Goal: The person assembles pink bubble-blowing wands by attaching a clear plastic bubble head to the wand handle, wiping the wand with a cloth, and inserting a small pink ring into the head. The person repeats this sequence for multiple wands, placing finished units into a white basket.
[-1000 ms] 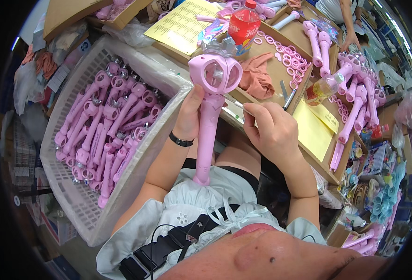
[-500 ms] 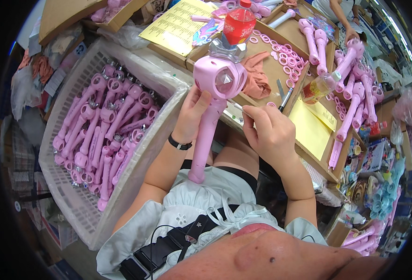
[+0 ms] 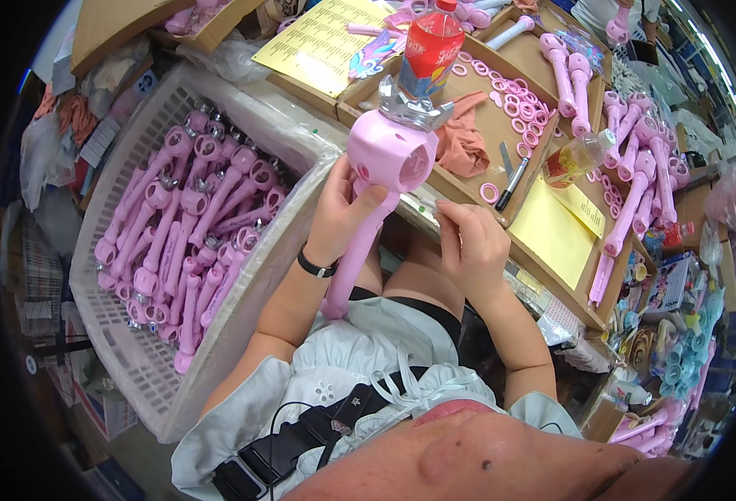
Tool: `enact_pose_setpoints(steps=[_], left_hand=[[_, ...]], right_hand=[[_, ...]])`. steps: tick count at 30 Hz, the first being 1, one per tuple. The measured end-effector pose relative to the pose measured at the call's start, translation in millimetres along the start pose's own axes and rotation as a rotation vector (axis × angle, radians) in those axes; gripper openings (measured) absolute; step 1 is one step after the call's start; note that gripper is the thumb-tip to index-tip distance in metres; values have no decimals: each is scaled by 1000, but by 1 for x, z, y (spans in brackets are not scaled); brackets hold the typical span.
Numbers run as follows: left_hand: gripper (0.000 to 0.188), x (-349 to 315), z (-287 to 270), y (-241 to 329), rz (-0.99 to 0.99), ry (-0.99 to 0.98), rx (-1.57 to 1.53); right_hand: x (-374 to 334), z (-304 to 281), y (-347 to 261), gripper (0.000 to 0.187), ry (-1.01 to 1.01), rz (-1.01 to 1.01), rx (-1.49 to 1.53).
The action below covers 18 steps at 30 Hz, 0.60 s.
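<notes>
My left hand (image 3: 343, 213) is closed around the neck of a pink toy wand (image 3: 382, 150). Its round, hollow head points up and its handle slopes down to my lap. A silver crown (image 3: 414, 110) tops the head, and the head's round opening faces right. Just right of the wand, apart from it, my right hand (image 3: 475, 242) is pinched closed; whatever sits between its fingertips is too small to name.
On my left a white plastic-lined crate (image 3: 138, 405) holds several pink wands. Ahead, a cardboard tray (image 3: 489, 138) carries pink rings, an orange cloth (image 3: 464, 138), a craft knife and a marker (image 3: 514, 182). Bottles (image 3: 431, 52) and yellow sheets (image 3: 322, 46) stand and lie around it.
The wand has turned and tilted, its opening swinging right and its handle end shifting left. My right hand has drawn slightly down and left. A person's hand across the table has moved away.
</notes>
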<state>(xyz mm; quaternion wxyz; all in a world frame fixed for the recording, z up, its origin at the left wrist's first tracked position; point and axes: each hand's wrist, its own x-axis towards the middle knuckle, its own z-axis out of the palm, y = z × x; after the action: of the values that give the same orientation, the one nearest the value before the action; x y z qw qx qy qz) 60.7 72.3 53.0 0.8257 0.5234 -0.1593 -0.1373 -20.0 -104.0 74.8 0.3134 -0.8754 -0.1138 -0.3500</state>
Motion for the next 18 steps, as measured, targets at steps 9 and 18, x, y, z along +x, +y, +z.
enact_pose_setpoints(steps=[9, 18], left_hand=[[63, -3, 4, -1, 54, 15, 66], [69, -6, 2, -4, 118, -35, 239]], right_hand=[[-10, 3, 4, 12, -70, 243, 135], [-14, 1, 12, 21, -264, 899, 685]])
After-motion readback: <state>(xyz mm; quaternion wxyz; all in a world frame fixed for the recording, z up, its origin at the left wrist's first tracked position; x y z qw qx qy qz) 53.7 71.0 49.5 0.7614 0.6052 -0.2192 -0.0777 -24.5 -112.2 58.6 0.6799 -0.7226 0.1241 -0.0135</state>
